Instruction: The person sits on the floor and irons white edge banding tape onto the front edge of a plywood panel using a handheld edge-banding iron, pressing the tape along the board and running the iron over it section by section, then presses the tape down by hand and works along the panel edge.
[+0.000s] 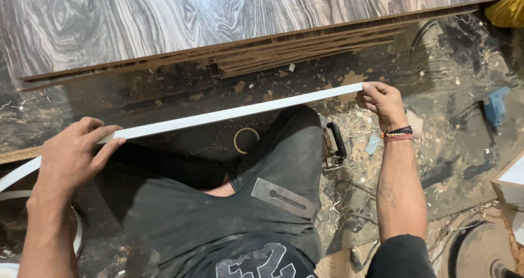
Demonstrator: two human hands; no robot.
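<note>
White strip (229, 113) stretched taut between both hands above the lap. Right hand (383, 100) grip pinched on its far end; left hand (73, 155) grip clamped on it, strip running past toward a coil (16, 179). Metal blade (284, 197) on knee.

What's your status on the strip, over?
Left hand and right hand both grip the white strip, stretched taut over the lap. Metal plate rests on the knee. Nothing blocking.

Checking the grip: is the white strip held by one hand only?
No, the left hand and right hand both hold the white strip.
</note>
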